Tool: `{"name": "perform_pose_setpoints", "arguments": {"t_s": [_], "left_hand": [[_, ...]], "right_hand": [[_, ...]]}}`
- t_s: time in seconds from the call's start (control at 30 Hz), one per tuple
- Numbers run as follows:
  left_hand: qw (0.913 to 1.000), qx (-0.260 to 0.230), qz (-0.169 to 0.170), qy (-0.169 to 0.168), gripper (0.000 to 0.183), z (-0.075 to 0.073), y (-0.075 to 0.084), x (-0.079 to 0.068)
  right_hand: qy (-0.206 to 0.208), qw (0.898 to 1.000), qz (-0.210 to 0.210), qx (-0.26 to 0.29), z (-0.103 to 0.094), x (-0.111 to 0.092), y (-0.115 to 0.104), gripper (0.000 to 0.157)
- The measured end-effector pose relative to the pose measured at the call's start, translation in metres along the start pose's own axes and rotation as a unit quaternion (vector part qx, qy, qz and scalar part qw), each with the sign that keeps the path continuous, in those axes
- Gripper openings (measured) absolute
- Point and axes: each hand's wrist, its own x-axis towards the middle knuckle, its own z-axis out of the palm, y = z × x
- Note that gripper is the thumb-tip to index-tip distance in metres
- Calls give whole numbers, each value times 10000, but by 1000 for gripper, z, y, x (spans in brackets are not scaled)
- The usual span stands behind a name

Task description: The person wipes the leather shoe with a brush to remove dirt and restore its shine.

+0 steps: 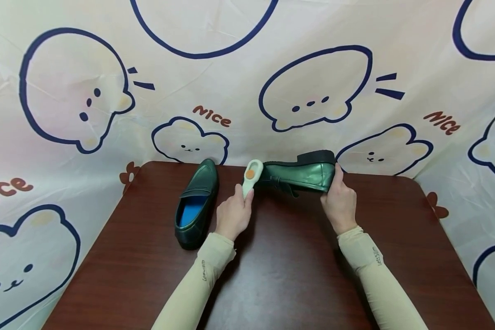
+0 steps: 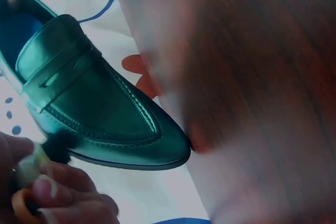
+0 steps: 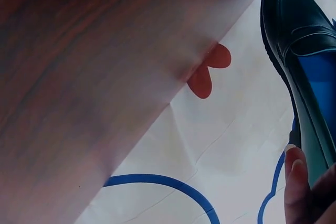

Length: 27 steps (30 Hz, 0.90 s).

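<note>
My right hand [image 1: 340, 204] grips a green leather loafer [image 1: 301, 176] by its heel. This loafer is turned on its side, its dark sole and heel block upward and its toe to the left. A small brush with a pale handle and an orange spot [image 1: 250, 174] is pinched in my left hand [image 1: 233, 213]. Dark bristles [image 2: 60, 145] lie against the loafer's side, just above the sole, in the left wrist view. In the right wrist view, fingers [image 3: 296, 177] hold the heel end, and the blue insole shows. The matching loafer [image 1: 195, 206] stands upright left of my left hand.
Both loafers are at the far part of a brown wooden table [image 1: 280, 275]. Behind the table's back edge hangs a pale cloth [image 1: 243, 87] printed with blue cartoon outlines, and it also runs down both sides.
</note>
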Motion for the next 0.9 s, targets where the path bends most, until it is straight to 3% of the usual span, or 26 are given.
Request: {"name": "perform_pose_setpoints", "arguments": {"t_s": [0.13,0.37,0.5,0.63,0.73,0.9], "left_hand": [[9997,-29,-105,214,39,-7,4,-2],[9920,-392,1153,322,40,-12,32,-5],[9891,-273,1440,149,41,-1,43,-3],[9906,-159,1354,82,41,14,44,0],[9942,-130,1054,151,40,21,40,2],[9986,-129,505,72,39,25,25,0]], "right_hand": [[-1,10000,7,9,0,0,1,78],[16,9996,232,150,-3,3,1,74],[-168,9974,598,375,-3,4,1,74],[-351,9901,1077,833,-5,5,2,74],[-564,9836,1303,1113,-6,6,4,71],[-845,9771,1595,1131,-4,4,8,68]]}}
